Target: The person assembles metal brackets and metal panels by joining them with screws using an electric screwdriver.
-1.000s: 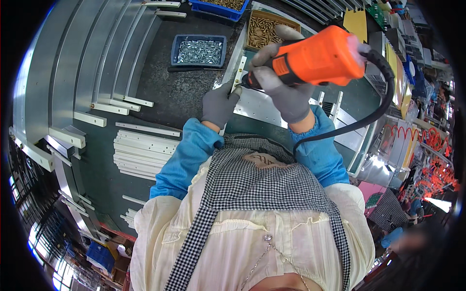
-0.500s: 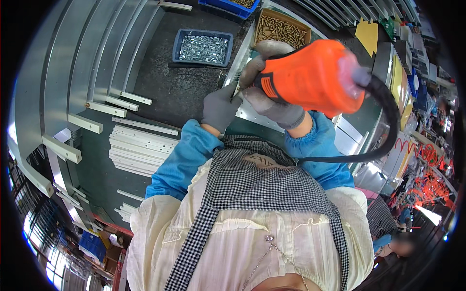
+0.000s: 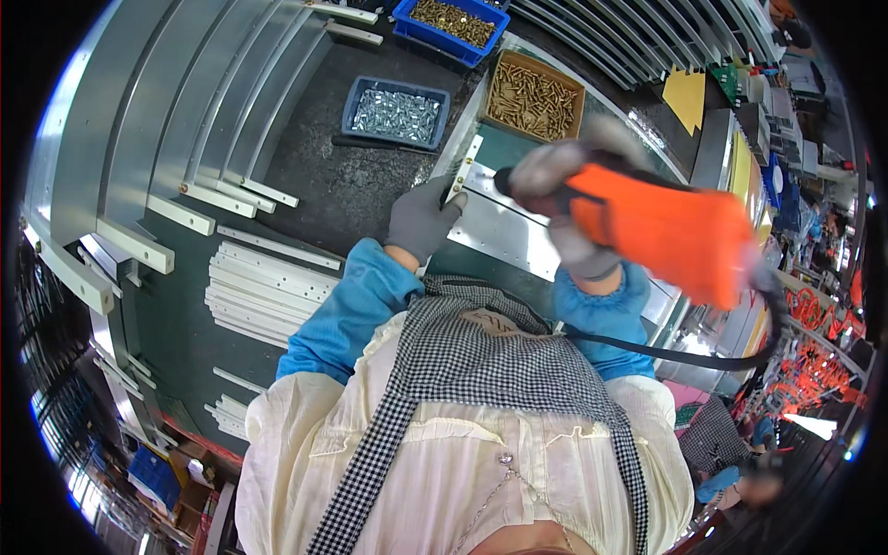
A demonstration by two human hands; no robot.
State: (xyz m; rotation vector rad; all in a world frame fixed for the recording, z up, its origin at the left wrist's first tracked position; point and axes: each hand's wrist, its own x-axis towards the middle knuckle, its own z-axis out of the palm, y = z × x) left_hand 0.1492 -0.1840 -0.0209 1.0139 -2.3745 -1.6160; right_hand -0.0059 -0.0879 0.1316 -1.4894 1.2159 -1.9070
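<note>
In a grey glove, my left hand grips the near end of a white strip, its thumb pressed on the face. Brass-coloured screw heads show in the strip, which lies along the edge of a shiny metal panel. My right hand, gloved and blurred by motion, is wrapped round an orange corded power screwdriver. The tool's dark tip points left and is apart from the strip, to its right. A black cable runs from the tool's back end toward my apron.
Beyond my hands stand a cardboard box of brass-coloured screws, a blue-grey bin of silver fasteners and a blue bin. White strips are stacked at left, near upright metal panels. Another person is at lower right.
My right hand has pulled the screwdriver rightward, away from the strip, and the screw heads now show. My left hand stays at the strip. The whole view has shifted slightly.
</note>
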